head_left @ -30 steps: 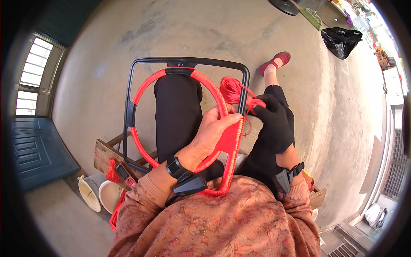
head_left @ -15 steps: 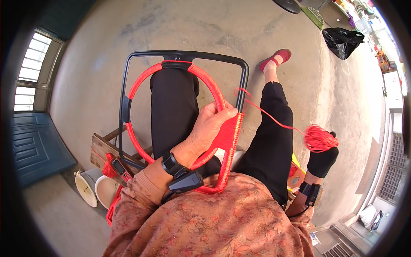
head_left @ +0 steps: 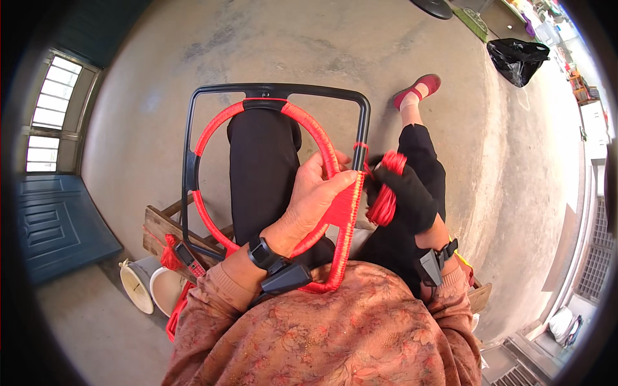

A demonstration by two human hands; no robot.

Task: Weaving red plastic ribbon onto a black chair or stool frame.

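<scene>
A black metal frame (head_left: 188,128) with a round inner ring lies across my lap, much of it wrapped in red cord (head_left: 348,238). My left hand (head_left: 309,196) grips the frame's right side where ring and outer bar meet, thumb on the wrapped cord. Beside that bar, my right hand (head_left: 412,196), in a black glove, holds a bundle of red cord (head_left: 386,196). One loop of cord circles the bare black bar just above the wrapped part. The right fingertips are partly hidden behind the bundle.
On a wooden bench (head_left: 161,230) at my left lie a keypad phone (head_left: 190,259) and more red cord. Two white buckets (head_left: 136,286) stand below it. A black plastic bag (head_left: 517,61) and a green broom (head_left: 473,24) are on the floor at far right.
My right hand has swung in from the far right to the frame's side with the cord bundle. The stretched strand is no longer visible; the left hand keeps its hold.
</scene>
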